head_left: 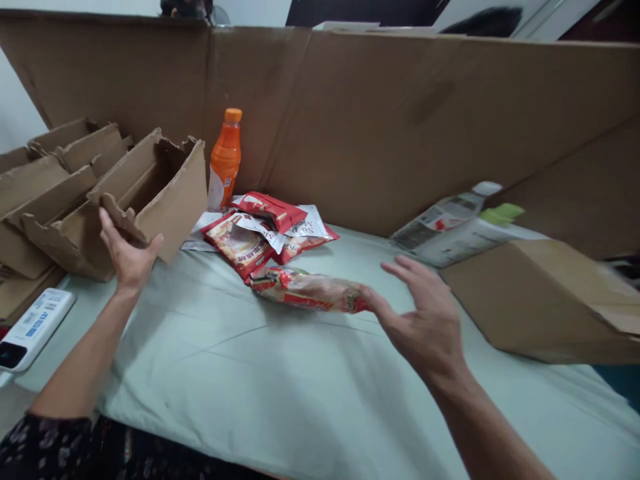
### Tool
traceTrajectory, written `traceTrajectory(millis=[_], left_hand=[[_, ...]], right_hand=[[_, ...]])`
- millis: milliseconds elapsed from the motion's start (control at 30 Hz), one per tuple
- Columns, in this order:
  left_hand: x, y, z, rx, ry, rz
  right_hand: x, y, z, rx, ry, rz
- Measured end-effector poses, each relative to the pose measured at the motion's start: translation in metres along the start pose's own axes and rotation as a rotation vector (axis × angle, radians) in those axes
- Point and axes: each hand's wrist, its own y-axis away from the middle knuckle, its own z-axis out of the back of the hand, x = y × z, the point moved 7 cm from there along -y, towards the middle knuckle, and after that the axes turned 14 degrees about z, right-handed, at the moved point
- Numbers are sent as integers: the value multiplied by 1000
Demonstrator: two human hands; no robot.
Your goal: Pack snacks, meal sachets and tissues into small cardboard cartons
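Note:
My left hand (126, 252) is open, fingers spread, its fingertips touching the torn front edge of an open cardboard box (165, 180) at the left. My right hand (425, 313) hangs open above the pale green cloth (280, 387), thumb close to the end of a blurred red and clear snack packet (310, 291). I cannot tell whether the thumb touches the packet. Behind it lies a pile of red and white snack packets (265, 230). An orange drink bottle (225, 159) stands upright behind the pile.
A tall cardboard wall (400, 120) closes off the back. More cut cardboard boxes (45, 180) stand at far left, with a white power bank (35, 327) in front. At right lie a closed cardboard box (545, 300) and a plastic bottle on papers (450, 223).

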Motion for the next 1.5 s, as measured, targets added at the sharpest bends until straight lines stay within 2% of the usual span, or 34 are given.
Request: traceTrajectory(millis=[100,200,333,433,533,600,667,733,800,833,933,1000,1067,1167,1233,1333,1500], left_hand=[[0,-43,-41,-72,-11,77],[-1,-70,-70,-91,-34,160],[2,-88,-90,-70,-31,209],[1,-92,-95,16,8,126],[1,-80,-89,34,1,54],[4,-60,-83,29,-64,32],[6,-29,-83,128,-132,-48],[9,6,-89,308,-189,-156],[14,33,-94,431,-226,-205],[17,40,-96,457,-238,-202],[21,36,-109,483,-295,-165],[21,20,-123,481,-337,-137],[19,4,-138,481,-376,-122],[15,-10,-160,489,-419,-114],[13,-10,-170,490,-435,-108],[11,-1,-179,489,-438,-106],[13,19,-177,514,-385,-146]], right_hand=[[0,25,9,-22,25,-21],[-8,47,23,39,49,-62],[0,67,37,210,-53,-10],[16,82,35,346,-158,92],[19,100,25,441,-166,176],[11,112,15,465,-74,195],[3,119,2,458,46,200],[1,120,-14,440,111,220],[7,114,-32,406,98,263],[12,109,-40,384,68,287],[24,88,-52,297,-72,290],[19,71,-49,246,-194,177],[5,55,-41,246,-320,-24],[-18,34,-37,413,-500,-331],[-28,17,-41,544,-606,-464],[-44,-16,-55,597,-679,-531],[-64,-57,-92,475,-693,-479]])
